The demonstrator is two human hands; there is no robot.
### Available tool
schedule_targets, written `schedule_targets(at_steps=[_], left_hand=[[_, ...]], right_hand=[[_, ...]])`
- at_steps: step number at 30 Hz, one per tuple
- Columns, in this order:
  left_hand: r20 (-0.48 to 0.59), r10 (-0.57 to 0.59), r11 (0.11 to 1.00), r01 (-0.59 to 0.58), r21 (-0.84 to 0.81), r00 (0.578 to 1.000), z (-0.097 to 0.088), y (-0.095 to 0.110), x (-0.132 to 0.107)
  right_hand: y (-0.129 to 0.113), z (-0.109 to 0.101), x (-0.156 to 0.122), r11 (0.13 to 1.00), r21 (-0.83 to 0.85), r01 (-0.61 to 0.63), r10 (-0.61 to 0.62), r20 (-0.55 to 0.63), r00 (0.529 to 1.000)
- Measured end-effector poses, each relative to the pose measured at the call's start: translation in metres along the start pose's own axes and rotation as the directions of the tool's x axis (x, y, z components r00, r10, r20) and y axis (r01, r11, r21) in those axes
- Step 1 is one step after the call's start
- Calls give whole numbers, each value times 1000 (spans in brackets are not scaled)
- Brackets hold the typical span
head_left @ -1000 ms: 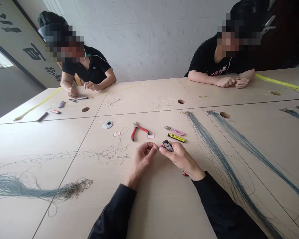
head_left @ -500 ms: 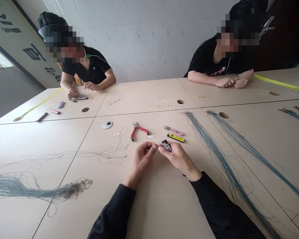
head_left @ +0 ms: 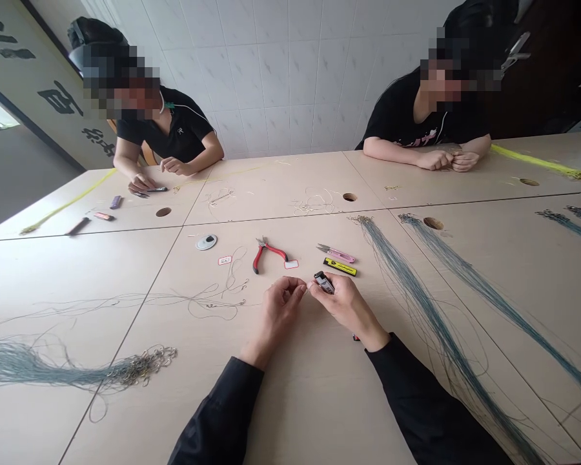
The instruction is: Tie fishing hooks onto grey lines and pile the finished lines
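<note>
My left hand (head_left: 279,309) is curled in a pinch near the middle of the table (head_left: 319,400), its fingertips almost touching those of my right hand; what it pinches is too small to make out. My right hand (head_left: 345,303) is closed around a small black lighter (head_left: 324,282), whose top pokes out above the fingers. Just beyond the hands lie red-handled pliers (head_left: 266,252), pink thread snips (head_left: 337,253) and a yellow-black utility knife (head_left: 340,267). Thin loose line (head_left: 213,303) curls on the table left of my left hand.
Long grey-blue line bundles (head_left: 430,310) run down the right side, another with hooks (head_left: 140,368) lies at the left. A round white disc (head_left: 206,242) sits near the pliers. One person sits at the far left (head_left: 169,135) and another at the far right (head_left: 430,123), each with hands on the table.
Both hands stay together in the same spot with only slight finger movement. The view has shifted a little.
</note>
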State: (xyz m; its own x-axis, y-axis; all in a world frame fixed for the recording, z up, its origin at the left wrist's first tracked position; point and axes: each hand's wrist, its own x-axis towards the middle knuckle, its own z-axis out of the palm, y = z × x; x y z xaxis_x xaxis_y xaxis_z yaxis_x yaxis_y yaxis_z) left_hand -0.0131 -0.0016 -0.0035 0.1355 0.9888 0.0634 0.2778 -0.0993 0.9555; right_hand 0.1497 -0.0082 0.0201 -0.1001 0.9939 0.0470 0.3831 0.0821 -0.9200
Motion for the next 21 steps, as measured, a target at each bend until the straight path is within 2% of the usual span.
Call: schedule_targets(at_steps=[7,21], left_hand=[[4,20,1000,-20,17,1000,0,1,-1],[-22,22,1000,-21,16,1000,1,8,-2]], right_hand=[[4,1,2,999,-7,-44,44,20,999],[3,-2,1,999,41,-32,28,88,996]])
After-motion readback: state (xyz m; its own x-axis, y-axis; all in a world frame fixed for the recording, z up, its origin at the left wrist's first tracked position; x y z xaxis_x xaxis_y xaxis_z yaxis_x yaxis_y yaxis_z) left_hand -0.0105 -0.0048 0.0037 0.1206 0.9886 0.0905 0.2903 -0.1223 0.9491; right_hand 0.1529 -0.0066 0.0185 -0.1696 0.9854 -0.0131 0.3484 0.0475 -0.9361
